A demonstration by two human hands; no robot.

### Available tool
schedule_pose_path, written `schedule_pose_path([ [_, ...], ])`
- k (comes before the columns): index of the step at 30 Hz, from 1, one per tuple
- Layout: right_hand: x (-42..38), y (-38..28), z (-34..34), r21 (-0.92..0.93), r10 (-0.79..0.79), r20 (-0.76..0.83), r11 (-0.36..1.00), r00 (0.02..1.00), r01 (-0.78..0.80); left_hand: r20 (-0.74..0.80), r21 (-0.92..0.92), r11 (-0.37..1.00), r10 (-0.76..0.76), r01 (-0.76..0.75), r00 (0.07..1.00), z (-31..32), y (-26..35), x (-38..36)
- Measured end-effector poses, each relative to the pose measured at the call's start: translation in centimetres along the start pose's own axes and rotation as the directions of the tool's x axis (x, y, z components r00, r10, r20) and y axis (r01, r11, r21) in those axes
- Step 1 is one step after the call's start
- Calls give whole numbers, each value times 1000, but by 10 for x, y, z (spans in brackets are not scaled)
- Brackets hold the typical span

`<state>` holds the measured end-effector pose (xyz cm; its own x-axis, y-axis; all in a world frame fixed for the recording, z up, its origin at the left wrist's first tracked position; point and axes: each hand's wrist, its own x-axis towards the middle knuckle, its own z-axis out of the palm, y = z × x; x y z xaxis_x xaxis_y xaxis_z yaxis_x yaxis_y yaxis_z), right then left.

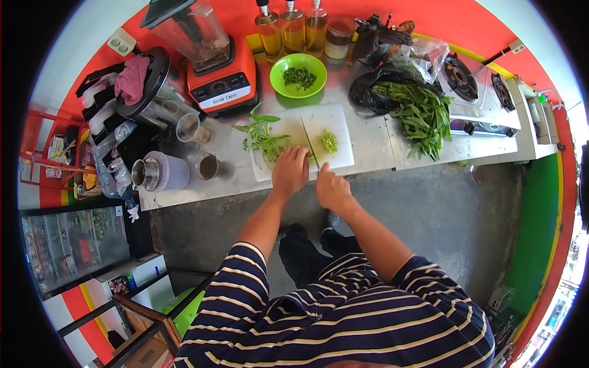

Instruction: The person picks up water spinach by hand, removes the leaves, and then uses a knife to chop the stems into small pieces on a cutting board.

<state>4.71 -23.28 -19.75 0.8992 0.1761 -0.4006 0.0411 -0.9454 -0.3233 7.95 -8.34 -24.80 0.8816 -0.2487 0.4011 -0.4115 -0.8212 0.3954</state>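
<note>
**A:** What are the two hands doing?

**B:** The right hand has its grip closed around a knife, whose blade lies across the white cutting board. The left hand rests palm down on the near edge of that board, fingers pressing a bunch of leafy stems. Whether those fingers curl around the stems or only pin them flat, I cannot tell.

**A:** How do the stems look?

**B:** Long, thin and green, with narrow leaves, fanning out over the board's left edge. On the board, just right of the blade, sits one small pile of chopped greens, paler and finely cut.

**A:** And around the board?

**B:** Behind it stands one green bowl holding darker chopped leaves. Further behind the board are three glass bottles of yellowish liquid in a row, with one jar beside them. Behind and left of the board is one orange blender. Right of the board, one big heap of leafy greens spills from a black bag on the counter, and beyond that is one gas stove with two burners. Left of the board stand two small cups.
</note>
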Motion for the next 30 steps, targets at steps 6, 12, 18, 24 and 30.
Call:
schedule_pose_path([
  [6,8,-4,4,58,-20,-46,998,999,23,70,-23,1000,-18,20,997,0,-1,-4],
  [12,1,-6,14,-27,-6,-88,1000,996,4,-15,-29,1000,11,-12,1000,0,0,-3],
  [18,15,-8,8,19,15,-18,1000,1000,-14,10,-24,1000,10,-10,1000,-2,1,-5],
  [24,8,-4,12,110,-28,-52,993,998,34,-18,-33,999,-35,34,999,1,0,-6],
  [30,9,-8,17,59,23,7,998,1000,-23,39,-58,997,-51,53,998,-2,-1,-4],
])
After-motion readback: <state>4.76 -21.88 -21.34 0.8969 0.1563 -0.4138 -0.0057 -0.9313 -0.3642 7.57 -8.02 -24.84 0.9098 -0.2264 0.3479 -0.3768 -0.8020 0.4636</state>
